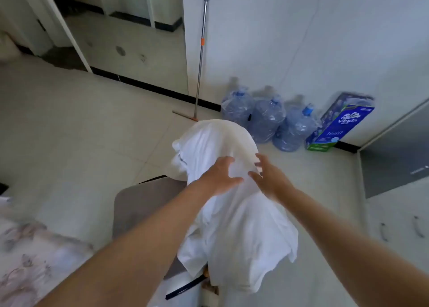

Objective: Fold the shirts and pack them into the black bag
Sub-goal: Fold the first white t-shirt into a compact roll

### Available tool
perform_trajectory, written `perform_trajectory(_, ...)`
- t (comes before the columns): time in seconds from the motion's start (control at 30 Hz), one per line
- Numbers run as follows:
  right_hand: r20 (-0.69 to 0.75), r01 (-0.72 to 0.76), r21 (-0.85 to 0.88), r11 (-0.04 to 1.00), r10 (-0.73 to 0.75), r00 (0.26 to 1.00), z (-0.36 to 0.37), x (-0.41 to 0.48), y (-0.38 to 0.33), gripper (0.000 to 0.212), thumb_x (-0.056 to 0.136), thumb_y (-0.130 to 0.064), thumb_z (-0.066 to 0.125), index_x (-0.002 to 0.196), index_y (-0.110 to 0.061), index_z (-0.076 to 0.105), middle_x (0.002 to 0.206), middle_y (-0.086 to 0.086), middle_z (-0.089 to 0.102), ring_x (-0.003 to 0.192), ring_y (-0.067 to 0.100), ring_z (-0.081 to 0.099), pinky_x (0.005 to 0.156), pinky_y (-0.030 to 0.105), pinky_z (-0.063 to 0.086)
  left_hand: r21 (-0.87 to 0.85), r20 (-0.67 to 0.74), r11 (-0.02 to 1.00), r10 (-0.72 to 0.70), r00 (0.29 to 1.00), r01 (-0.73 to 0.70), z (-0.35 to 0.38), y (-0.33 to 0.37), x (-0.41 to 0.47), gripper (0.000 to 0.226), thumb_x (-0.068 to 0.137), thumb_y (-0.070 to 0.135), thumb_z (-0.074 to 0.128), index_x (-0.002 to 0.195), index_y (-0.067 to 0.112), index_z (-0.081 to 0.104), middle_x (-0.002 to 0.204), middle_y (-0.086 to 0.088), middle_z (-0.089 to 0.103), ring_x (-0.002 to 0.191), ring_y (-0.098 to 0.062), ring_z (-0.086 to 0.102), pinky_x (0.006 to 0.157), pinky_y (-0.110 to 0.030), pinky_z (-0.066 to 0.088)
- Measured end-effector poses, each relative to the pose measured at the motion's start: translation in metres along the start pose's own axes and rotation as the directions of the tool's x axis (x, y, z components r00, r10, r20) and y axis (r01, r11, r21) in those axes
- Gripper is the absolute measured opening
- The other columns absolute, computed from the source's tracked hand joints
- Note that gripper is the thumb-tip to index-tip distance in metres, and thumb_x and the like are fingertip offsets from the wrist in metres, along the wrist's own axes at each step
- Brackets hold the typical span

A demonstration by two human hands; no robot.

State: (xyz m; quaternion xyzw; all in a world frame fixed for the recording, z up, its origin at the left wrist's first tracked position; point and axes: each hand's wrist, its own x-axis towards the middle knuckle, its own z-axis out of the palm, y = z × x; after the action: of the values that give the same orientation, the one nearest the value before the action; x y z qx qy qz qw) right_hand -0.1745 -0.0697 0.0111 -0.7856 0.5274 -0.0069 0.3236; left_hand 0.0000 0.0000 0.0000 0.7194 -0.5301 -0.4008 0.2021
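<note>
Both hands are reaching onto a white shirt (222,190) draped over what looks like a chair back: the left hand (219,179) is lying spread on the cloth, the right hand (269,176) is hovering with fingers splayed, pinching nothing. This looks like the pick-up before folding; next they need to gather the cloth and lift it clear. Water bottles (267,118), a tissue pack (336,128) and a mop (200,51) are standing near behind. No black bag is showing.

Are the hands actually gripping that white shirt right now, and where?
No closed grip shows. The left hand lies spread on the white shirt near its upper middle; the right hand is open-fingered at the same spot.
</note>
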Motion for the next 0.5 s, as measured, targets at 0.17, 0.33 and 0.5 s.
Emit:
perform_trajectory(0.17,-0.170,-0.032,0.085,0.996,0.046,0.984,0.005,0.002,0.020,0.018,0.092,-0.034,0.068,0.102,-0.020,0.068,0.110,-0.001,0.073,0.102,0.020,0.067,0.084,0.028,0.046,-0.023,-0.099,1.000,0.012,0.995,-0.014,0.036,0.001,0.013,0.021,0.078,0.035,0.074,0.083,0.021,0.059,0.095,0.002,0.059,0.084,-0.019,0.060,0.074,-0.029,0.049)
perform_trajectory(0.33,-0.205,0.007,0.013,1.000,-0.004,0.979,-0.003,-0.002,0.014,0.016,0.096,-0.036,0.060,0.103,-0.024,0.068,0.111,-0.002,0.070,0.102,0.023,0.064,0.085,0.032,0.047,0.035,-0.209,0.994,0.104,0.972,-0.099,0.023,0.000,0.005,0.016,0.087,0.027,0.070,0.077,0.015,0.066,0.082,0.005,0.063,0.079,-0.015,0.060,0.069,-0.023,0.047)
perform_trajectory(0.5,-0.113,0.243,-0.045,0.969,-0.247,0.962,-0.002,-0.019,0.004,0.060,0.087,-0.048,0.068,0.140,-0.032,0.045,0.152,-0.005,0.040,0.138,0.017,0.036,0.112,0.037,0.033,0.037,-0.346,0.982,0.188,0.919,-0.187,0.003,0.020,-0.012,0.018,0.099,0.017,0.053,0.082,0.012,0.047,0.078,0.002,0.055,0.066,-0.010,0.050,0.058,-0.016,0.037)
